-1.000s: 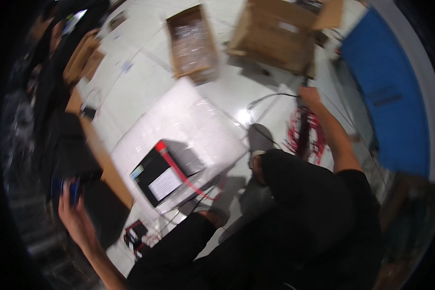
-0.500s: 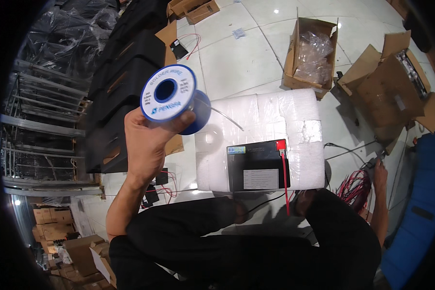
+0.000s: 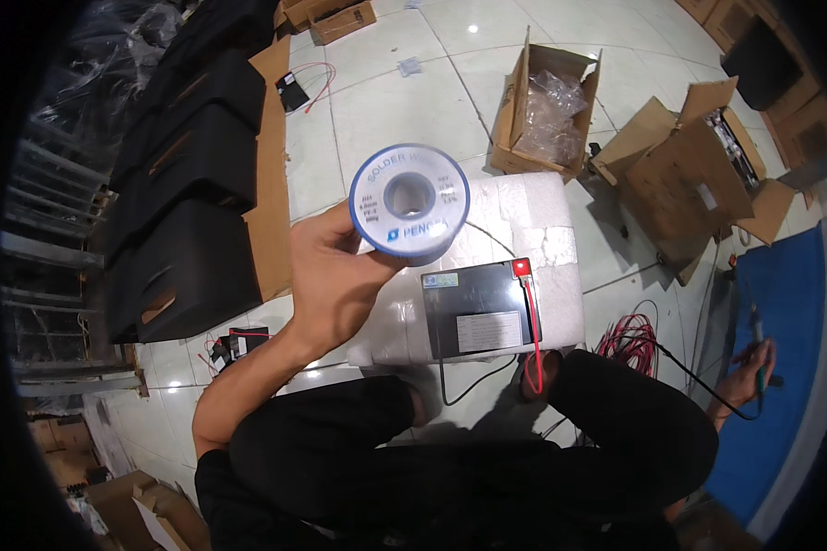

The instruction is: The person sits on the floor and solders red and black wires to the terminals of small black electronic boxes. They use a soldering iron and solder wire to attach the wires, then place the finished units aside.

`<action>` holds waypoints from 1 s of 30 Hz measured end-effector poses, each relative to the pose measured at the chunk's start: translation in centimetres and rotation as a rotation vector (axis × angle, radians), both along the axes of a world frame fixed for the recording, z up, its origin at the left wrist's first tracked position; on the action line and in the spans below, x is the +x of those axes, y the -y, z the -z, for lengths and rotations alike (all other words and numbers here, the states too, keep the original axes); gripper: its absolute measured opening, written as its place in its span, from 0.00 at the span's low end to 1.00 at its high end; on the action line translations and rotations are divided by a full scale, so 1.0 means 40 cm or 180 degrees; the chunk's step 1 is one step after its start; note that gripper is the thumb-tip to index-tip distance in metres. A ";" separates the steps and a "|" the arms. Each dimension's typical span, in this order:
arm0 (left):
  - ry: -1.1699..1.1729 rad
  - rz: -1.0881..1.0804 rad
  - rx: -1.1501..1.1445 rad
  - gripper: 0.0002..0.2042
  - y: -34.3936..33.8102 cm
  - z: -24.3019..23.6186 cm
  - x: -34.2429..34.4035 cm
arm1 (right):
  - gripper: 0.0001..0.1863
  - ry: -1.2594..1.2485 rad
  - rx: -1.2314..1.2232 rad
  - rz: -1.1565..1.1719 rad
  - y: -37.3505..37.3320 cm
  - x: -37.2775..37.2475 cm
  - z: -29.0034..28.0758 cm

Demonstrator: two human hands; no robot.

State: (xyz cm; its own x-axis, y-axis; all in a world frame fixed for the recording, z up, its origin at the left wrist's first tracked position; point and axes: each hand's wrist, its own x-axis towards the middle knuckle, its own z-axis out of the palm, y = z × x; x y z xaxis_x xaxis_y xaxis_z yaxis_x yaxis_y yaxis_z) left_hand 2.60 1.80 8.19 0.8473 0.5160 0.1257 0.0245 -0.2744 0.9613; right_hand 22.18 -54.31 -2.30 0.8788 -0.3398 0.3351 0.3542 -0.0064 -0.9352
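Note:
My left hand (image 3: 335, 280) is closed round a blue and white spool of solder wire (image 3: 412, 231), its round labelled face turned up, above the white foam block (image 3: 549, 207). A strand of wire runs off behind the spool. On the foam lies a black battery (image 3: 446, 317) with a pale label; a red wire (image 3: 532, 331) rises to its red terminal corner and a black wire (image 3: 444, 381) hangs beside it. Out to the right, my right hand (image 3: 740, 378) grips a soldering iron (image 3: 760, 365) with a green handle, tip pointing away, its black cord trailing left.
Red and black wires (image 3: 629, 344) lie bundled on the tiled floor right of my knee. Open cartons (image 3: 551, 119) stand beyond the foam. Black moulded cases (image 3: 202, 248) line the left, with small batteries (image 3: 241, 342) nearby. A blue panel (image 3: 790, 303) borders the right.
My left hand has carried the spool right, over the foam. My right hand has come up from the floor near the wire bundle, with the soldering iron now showing in it.

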 end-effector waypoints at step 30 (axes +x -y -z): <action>0.0146 0.0423 0.0436 0.15 0.013 -0.010 -0.011 | 0.17 -0.1111 0.0114 -0.2747 -0.635 -0.072 -0.180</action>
